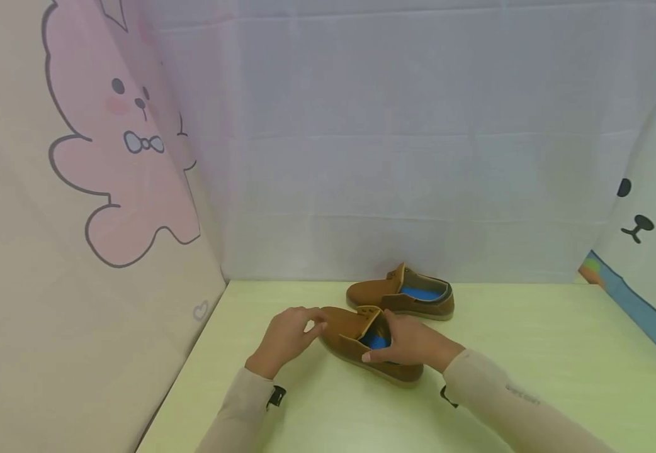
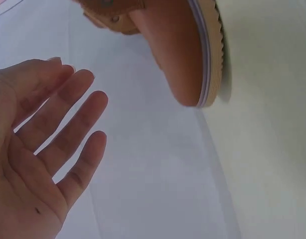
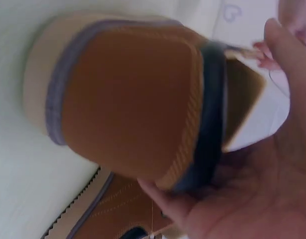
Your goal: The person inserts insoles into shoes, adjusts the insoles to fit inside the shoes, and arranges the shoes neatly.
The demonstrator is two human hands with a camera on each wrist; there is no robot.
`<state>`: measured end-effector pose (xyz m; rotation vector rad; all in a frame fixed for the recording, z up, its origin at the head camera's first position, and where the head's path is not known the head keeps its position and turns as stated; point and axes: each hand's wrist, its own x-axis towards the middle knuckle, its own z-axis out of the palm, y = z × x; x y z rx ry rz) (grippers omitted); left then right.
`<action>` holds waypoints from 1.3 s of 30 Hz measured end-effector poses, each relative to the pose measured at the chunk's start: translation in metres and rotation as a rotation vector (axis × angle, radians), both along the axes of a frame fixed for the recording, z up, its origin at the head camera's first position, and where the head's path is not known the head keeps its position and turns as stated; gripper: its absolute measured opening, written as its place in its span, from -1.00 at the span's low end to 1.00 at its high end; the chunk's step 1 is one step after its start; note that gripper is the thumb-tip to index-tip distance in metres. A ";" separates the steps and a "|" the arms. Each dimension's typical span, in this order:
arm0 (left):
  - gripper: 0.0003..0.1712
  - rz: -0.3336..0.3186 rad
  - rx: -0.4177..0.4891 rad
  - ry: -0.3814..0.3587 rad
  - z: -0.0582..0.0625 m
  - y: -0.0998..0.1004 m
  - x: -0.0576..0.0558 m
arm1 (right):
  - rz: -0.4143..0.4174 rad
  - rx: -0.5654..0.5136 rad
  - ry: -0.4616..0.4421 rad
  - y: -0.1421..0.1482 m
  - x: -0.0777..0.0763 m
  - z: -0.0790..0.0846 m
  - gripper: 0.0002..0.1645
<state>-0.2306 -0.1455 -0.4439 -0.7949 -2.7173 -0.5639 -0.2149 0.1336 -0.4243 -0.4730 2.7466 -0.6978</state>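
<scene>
A brown shoe [image 1: 342, 343] with a blue insole and light sole sits on the table, toe to the left. My right hand [image 1: 415, 343] spans its opening from the heel end, thumb on the near side and fingers on the far side. In the right wrist view, a finger of that hand [image 3: 242, 209] curls against the shoe's heel [image 3: 128, 99]. My left hand [image 1: 285, 340] is by the toe, fingers loosely bent and holding nothing; the left wrist view shows its palm [image 2: 38, 164] apart from a shoe toe [image 2: 180, 55]. A matching shoe [image 1: 373, 294] stands just behind.
The pale yellow-green table [image 1: 503, 327] runs back to a white cloth wall [image 1: 418, 157]. A cloth with a pink bunny [image 1: 130, 182] hangs at the left, and one with a white cartoon animal [image 1: 651, 270] at the right.
</scene>
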 end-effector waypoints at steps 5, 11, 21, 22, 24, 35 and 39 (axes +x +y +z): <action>-0.85 0.053 0.038 0.027 0.005 -0.014 0.001 | -0.057 -0.010 0.025 -0.008 0.005 -0.010 0.59; -0.85 0.077 0.035 0.040 0.002 -0.020 0.002 | -0.068 0.035 0.070 -0.009 0.009 -0.014 0.47; -0.86 0.014 -0.016 -0.126 -0.001 -0.011 0.008 | -0.084 0.050 0.154 -0.013 0.009 -0.014 0.24; -0.84 -0.006 -0.033 -0.175 -0.002 -0.008 0.009 | -0.088 0.046 0.163 -0.013 0.009 -0.014 0.22; -0.81 -0.055 -0.051 -0.284 -0.003 -0.004 0.012 | -0.092 0.040 0.176 -0.015 0.010 -0.014 0.18; -0.81 -0.103 -0.094 -0.375 -0.011 0.015 0.028 | -0.080 0.010 0.137 -0.018 0.014 -0.009 0.14; -0.79 -0.128 -0.100 -0.390 -0.010 0.019 0.030 | -0.070 -0.007 0.138 -0.019 0.015 -0.008 0.12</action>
